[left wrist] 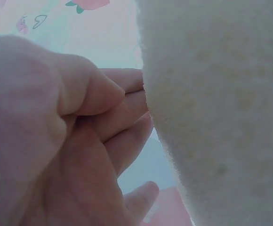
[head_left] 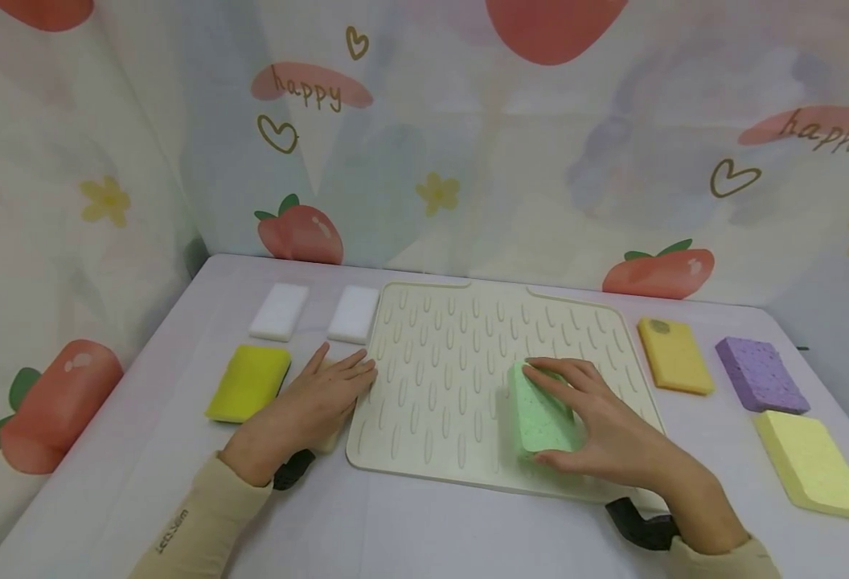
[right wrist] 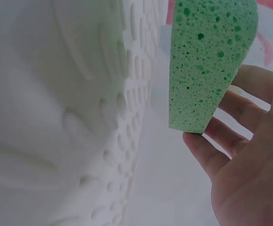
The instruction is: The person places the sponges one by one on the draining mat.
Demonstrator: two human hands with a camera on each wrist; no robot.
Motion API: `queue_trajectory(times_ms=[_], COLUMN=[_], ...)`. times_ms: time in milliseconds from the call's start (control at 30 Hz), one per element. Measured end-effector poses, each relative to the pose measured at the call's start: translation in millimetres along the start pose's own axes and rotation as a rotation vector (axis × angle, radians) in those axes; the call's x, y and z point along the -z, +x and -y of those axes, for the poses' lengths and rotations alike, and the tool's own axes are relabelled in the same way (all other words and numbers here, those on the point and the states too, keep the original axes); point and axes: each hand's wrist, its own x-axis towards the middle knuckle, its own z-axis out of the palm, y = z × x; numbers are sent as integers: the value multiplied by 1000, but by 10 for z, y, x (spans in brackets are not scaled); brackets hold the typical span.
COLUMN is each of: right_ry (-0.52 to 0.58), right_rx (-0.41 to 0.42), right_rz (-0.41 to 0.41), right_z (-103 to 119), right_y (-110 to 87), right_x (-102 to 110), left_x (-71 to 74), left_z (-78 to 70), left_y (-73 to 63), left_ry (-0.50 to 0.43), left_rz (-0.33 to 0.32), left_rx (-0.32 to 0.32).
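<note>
My right hand (head_left: 605,426) grips a light green porous sponge (head_left: 540,414), thumb at its near end and fingers at its far end. That sponge sits over the right half of a cream mat with raised oval ridges (head_left: 424,386). The right wrist view shows the sponge (right wrist: 207,61) standing against the fingers (right wrist: 247,113), beside the mat's ridged surface. My left hand (head_left: 316,398) lies with its fingers stretched out at the mat's left edge, over a beige sponge (head_left: 328,442) that it mostly hides. Up close in the left wrist view, this beige sponge (left wrist: 216,113) overlaps the left fingertips.
Two white sponges (head_left: 280,311) lie at the back left, with a bright yellow sponge (head_left: 249,383) nearer. On the right lie an orange-yellow sponge (head_left: 674,354), a purple sponge (head_left: 760,374) and a pale yellow sponge (head_left: 815,462). A printed cloth (head_left: 410,145) stands behind the table.
</note>
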Motion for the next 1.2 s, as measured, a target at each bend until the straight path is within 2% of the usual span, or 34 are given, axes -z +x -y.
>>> queue_trajectory(times_ms=[433, 567, 800, 967, 1200], right_ry=[43, 65, 82, 72, 77], right_rx=[64, 72, 75, 95, 108], right_rz=[31, 42, 58, 51, 64], right_z=[175, 232, 308, 345, 402], right_y=[177, 221, 275, 307, 369], right_x=[-82, -98, -119, -149, -182], left_x=[2, 10, 9, 1, -17], left_z=[-13, -33, -49, -62, -61], left_y=[-1, -10, -7, -9, -26], left_ry=[4, -22, -135, -151, -152], left_rz=[5, 42, 107, 137, 132], left_rx=[-18, 15, 90, 95, 65])
